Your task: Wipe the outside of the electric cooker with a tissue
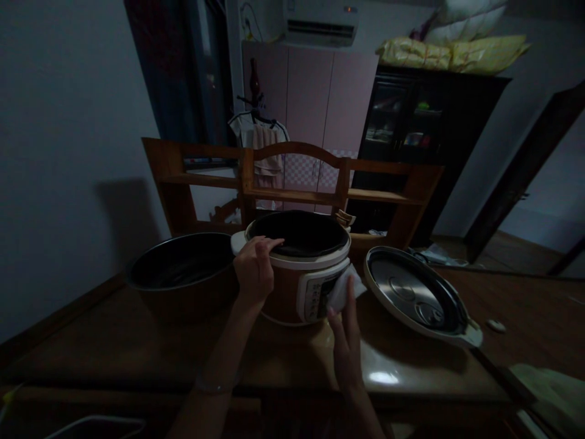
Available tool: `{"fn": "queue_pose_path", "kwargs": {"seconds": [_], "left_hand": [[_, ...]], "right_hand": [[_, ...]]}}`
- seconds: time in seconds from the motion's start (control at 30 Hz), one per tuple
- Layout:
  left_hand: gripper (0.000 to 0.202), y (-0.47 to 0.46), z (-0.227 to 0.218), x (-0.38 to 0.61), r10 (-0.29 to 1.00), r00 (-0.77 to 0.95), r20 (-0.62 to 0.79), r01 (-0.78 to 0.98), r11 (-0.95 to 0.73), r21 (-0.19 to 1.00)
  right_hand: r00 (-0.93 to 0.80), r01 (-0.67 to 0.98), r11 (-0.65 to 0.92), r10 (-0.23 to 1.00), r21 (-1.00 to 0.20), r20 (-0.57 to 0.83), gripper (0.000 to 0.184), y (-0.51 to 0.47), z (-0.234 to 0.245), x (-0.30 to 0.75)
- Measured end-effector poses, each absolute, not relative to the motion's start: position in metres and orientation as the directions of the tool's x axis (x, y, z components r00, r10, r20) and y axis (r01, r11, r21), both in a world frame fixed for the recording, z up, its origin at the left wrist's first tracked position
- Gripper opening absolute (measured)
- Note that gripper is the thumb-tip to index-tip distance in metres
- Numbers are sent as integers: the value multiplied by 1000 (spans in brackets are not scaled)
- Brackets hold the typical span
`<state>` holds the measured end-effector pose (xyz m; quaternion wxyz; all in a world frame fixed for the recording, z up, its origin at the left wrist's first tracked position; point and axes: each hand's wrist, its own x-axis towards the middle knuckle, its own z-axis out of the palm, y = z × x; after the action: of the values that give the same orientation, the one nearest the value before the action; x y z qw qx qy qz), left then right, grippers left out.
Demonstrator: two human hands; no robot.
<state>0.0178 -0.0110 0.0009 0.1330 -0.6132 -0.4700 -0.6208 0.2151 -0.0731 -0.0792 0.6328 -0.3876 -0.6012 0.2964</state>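
A rice cooker [281,299] with a white rim stands lidless on the wooden table, its inside dark. My left hand [255,271] is closed over the cooker's left rim, fingertips reaching above the opening. Between the fingers of my right hand [346,332] is a white cloth or tissue [345,289], pressed against the right side of the control panel [315,297]. To the left sits a dark inner pot [183,292], also uncovered. On the right the cooker's lid [414,292] rests with its metal inner face up.
A wooden shelf rack [297,196] runs along the table's back edge. Near the table's right edge lies a small white object [496,325]. The front part of the table [292,360] reflects light. Pale fabric [548,384] shows at lower right.
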Motion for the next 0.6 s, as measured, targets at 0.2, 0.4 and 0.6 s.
{"fn": "queue_pose_path", "kwargs": {"seconds": [0.2,0.4,0.6], "left_hand": [[73,-6,-1,18,352,-206,913,772,-515,373],[76,-5,-2,20,354,-230,906,759,-518,395],[76,-3,-2,19,351,-203,914,773,-515,370]], "right_hand": [[-56,336,603,780,-723,624,73,-73,-102,196],[-92,413,606,770,-680,631,74,-83,-118,205],[153,192,530,815,-826,559,68,-73,-97,228]]}}
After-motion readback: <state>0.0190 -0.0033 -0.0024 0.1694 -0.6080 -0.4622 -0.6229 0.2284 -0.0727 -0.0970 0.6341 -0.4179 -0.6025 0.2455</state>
